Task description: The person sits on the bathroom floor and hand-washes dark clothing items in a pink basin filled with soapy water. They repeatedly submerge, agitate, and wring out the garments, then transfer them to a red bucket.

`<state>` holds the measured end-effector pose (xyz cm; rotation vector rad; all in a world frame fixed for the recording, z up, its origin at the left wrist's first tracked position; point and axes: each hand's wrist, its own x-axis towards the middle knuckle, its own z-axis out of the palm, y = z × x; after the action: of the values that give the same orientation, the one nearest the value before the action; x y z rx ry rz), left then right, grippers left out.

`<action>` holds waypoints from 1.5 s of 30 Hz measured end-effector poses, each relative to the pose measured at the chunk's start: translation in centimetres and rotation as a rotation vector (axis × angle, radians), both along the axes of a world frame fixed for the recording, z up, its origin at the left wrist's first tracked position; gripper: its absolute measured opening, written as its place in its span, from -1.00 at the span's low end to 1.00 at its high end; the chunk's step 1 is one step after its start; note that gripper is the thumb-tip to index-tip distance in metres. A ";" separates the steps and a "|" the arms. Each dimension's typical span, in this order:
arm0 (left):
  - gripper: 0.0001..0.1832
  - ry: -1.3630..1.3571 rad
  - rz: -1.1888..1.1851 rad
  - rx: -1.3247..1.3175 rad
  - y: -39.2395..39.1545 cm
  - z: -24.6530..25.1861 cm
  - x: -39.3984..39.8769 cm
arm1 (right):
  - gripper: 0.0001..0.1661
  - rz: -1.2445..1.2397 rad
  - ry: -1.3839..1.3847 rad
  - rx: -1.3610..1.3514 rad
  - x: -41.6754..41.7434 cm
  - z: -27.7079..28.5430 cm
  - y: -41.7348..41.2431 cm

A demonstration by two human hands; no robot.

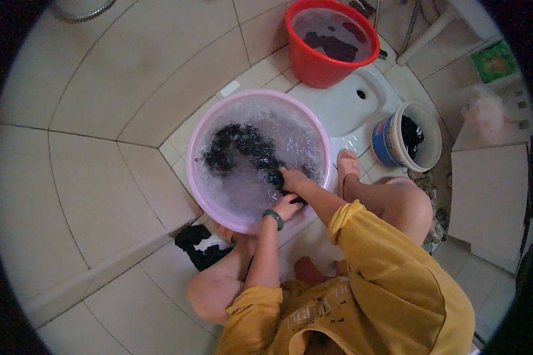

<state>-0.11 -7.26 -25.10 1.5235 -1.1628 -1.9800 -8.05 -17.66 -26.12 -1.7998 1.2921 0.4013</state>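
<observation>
A large pink plastic basin (195, 191) holds sudsy water, and a dark wet cloth (248, 144) lies bunched in it. At the basin's near right side, my right hand (294, 181) grips one end of this cloth. Just below it, my left hand (286, 207), with a dark band on the wrist, is closed on dark fabric by the rim. The two hands are close together. Parts of the cloth are hidden under the suds and fingers.
A red bucket (320, 73) with water and dark fabric stands beyond, by a white squat toilet (346, 115). A white-and-blue pail (384, 142) with dark items is at the right. Black cloth (204, 255) lies on the tiles near my left leg. Tiled walls border the left.
</observation>
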 end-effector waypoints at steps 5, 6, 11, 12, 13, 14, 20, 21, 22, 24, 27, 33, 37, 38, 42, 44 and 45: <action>-0.56 0.244 1.053 0.480 -2.1 0.8 5.0 | -0.51 -0.189 -0.329 -0.242 -0.9 1.6 1.8; -0.51 0.455 1.157 0.571 -1.9 1.0 6.3 | -0.51 -0.156 -0.404 -0.126 0.2 5.5 2.4; -0.53 0.951 0.914 0.400 -1.4 -0.9 8.3 | -0.66 0.076 -0.722 -0.174 2.7 15.8 7.9; -0.55 0.996 0.968 0.359 -0.6 -3.1 8.4 | -0.66 0.122 -0.715 -0.280 3.4 15.6 8.0; -0.58 1.034 1.022 0.316 -0.1 -3.1 8.5 | -0.66 0.163 -0.711 -0.385 4.0 14.7 7.9; -0.61 1.051 1.182 0.254 0.0 -3.4 7.8 | -0.67 0.051 -0.583 -0.409 4.6 13.0 6.6; -0.65 0.944 1.172 0.240 -1.8 -0.1 3.9 | -0.67 -0.234 -0.244 -0.364 2.6 9.5 3.0; -0.62 1.178 1.031 0.082 0.0 -3.7 6.2 | -0.67 -0.162 -0.360 -0.341 3.8 10.3 5.0; -0.59 1.378 0.867 -0.076 2.4 -7.0 9.5 | -0.65 0.012 -0.482 -0.345 5.3 12.2 7.7; -0.57 1.144 1.040 0.135 -0.4 -3.8 6.6 | -0.64 -0.018 -0.533 -0.460 3.8 10.5 7.9; -0.60 1.026 1.150 0.304 -2.2 1.3 3.5 | -0.65 -0.286 -0.246 -0.516 1.5 6.1 2.4; -0.31 0.648 1.252 0.470 -1.0 2.1 4.3 | -0.44 -0.183 -0.279 -0.815 0.7 6.0 -0.7; -0.20 0.793 1.287 0.506 -0.7 2.1 5.0 | -0.29 0.388 -0.356 -0.479 0.3 3.9 2.2; -0.25 0.706 1.236 0.530 -0.3 1.8 5.5 | -0.31 0.373 -0.234 -0.406 0.0 2.4 1.5; -0.35 0.337 1.256 0.554 0.1 -0.7 7.2 | -0.42 0.113 -0.052 -0.126 -0.2 -1.2 -1.0; -0.30 0.255 1.391 0.456 1.5 -2.7 9.4 | -0.53 -0.015 -0.310 -0.120 2.8 4.6 0.3; -0.34 0.526 1.287 0.379 1.0 -2.3 9.0 | -0.50 -0.034 -0.611 -0.064 2.7 6.3 1.2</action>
<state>8.92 -6.25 -27.42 1.2120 0.4164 -1.4574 -5.30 -16.48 -19.80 -1.7572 0.9038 -0.2069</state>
